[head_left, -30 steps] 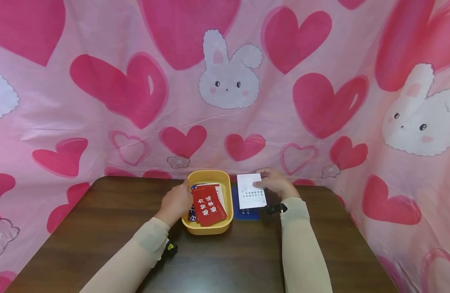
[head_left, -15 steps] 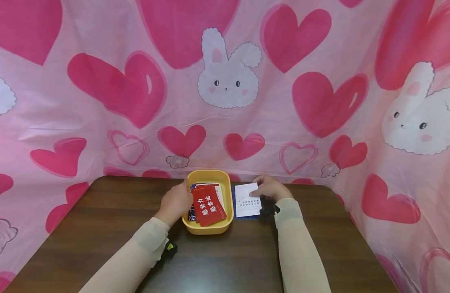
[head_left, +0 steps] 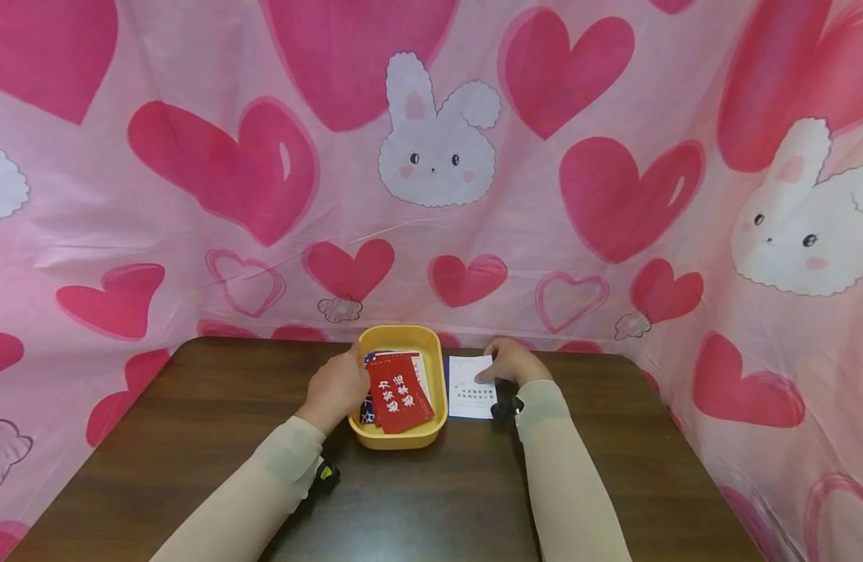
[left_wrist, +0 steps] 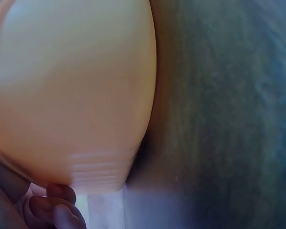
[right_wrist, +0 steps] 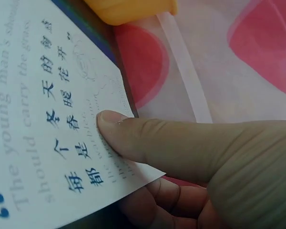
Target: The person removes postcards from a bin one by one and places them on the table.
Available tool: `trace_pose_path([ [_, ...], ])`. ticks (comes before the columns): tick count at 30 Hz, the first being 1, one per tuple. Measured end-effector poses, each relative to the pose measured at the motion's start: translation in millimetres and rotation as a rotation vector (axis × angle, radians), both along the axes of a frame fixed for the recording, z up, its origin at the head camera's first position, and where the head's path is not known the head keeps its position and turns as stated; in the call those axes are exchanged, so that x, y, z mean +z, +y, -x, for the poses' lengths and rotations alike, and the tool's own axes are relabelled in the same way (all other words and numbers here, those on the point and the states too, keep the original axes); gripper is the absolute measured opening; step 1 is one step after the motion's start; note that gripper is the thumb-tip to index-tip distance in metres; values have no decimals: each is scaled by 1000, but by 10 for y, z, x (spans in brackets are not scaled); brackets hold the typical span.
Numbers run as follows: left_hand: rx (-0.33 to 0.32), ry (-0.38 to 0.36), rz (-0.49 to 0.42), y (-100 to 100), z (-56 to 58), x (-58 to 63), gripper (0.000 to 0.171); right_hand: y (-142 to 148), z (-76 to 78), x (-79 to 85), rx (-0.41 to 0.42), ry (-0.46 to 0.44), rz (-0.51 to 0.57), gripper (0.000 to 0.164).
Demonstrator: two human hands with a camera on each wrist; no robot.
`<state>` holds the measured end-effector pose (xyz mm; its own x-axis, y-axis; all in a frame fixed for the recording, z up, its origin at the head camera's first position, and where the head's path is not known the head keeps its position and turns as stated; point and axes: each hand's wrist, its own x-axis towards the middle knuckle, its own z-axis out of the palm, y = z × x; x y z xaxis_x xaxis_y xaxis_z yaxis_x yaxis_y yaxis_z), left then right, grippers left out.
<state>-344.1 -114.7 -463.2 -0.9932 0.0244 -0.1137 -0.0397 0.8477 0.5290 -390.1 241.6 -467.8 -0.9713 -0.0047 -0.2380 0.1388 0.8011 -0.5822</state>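
Barely visible, a blue card [right_wrist: 99, 42] underlies the white card [head_left: 472, 396] the right hand [head_left: 513, 362] pinches; the left hand [head_left: 337, 385] grips a tray [head_left: 399, 441].

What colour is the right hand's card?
The card is white with dark and pale print; best view: right wrist.

The head camera looks forward and down from the near side of the surface [head_left: 417, 507], taking in both far corners and the pink cloth [head_left: 347, 187] beyond; it stands farthest back. The left wrist camera faces the outer wall of the yellow tray [head_left: 401, 442] from very close. The right wrist camera looks closely across the white card [head_left: 469, 400] toward the cloth past the far edge. All three views share the tray; head and right wrist share the card.
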Motion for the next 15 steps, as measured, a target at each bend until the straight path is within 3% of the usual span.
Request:
trace_pose_path([
  [15,-12,-15,-45,-19,-13,10,77,-105,-46,22,-23,49,-122,51],
])
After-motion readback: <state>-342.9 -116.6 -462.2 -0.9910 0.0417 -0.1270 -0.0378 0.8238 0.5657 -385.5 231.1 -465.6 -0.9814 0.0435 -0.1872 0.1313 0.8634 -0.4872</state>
